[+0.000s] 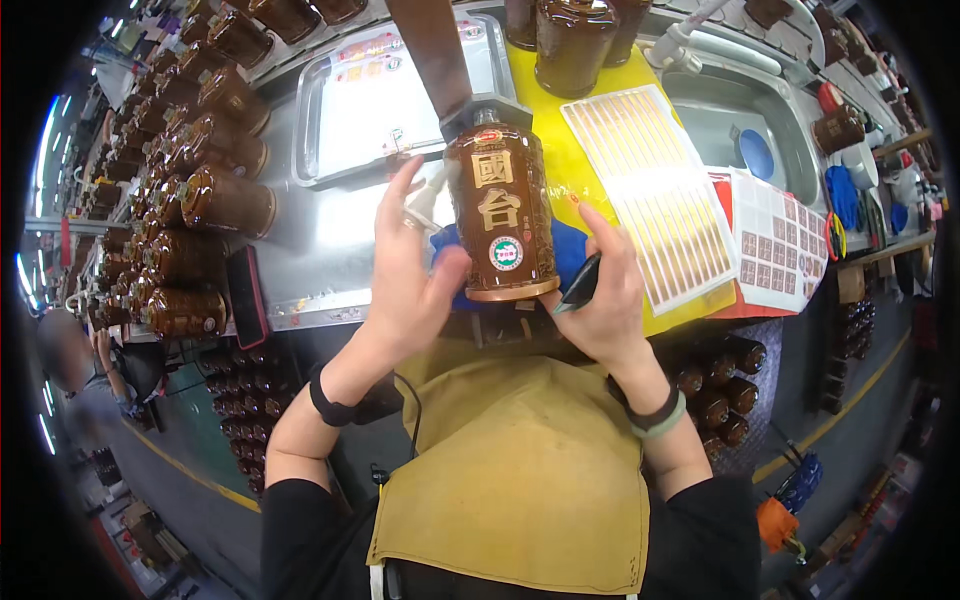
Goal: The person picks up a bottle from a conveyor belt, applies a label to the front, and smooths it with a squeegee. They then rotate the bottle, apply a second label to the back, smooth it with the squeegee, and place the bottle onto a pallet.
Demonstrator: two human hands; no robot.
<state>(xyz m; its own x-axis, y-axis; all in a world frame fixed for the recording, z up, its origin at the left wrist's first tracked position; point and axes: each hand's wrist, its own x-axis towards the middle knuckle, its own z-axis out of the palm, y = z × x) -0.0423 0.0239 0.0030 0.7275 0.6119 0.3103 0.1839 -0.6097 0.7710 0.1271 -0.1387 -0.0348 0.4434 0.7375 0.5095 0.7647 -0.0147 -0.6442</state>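
A brown glazed bottle (482, 216) with large gold characters and a round green-and-white sticker (505, 253) stands in front of me, over a blue cloth (572, 245). My left hand (412, 275) is beside the bottle's left side, fingers spread and thumb close to its lower wall; whether it touches cannot be told. On the other side, my right hand (612, 290) grips a small dark flat scraper-like piece (580, 287) near the bottle's base, with the index finger stretched out. The bottle's top lies against a grey bracket (490, 110) below a brown upright post (430, 55).
Sheets of gold strip labels (655, 200) and small brown square labels (780, 240) lie on a yellow mat (540, 85) at right. A metal tray (310, 130) holds sticker sheets. Brown bottles (228, 200) crowd the left; a phone (246, 297) rests near the edge. A sink (715, 95) is far right.
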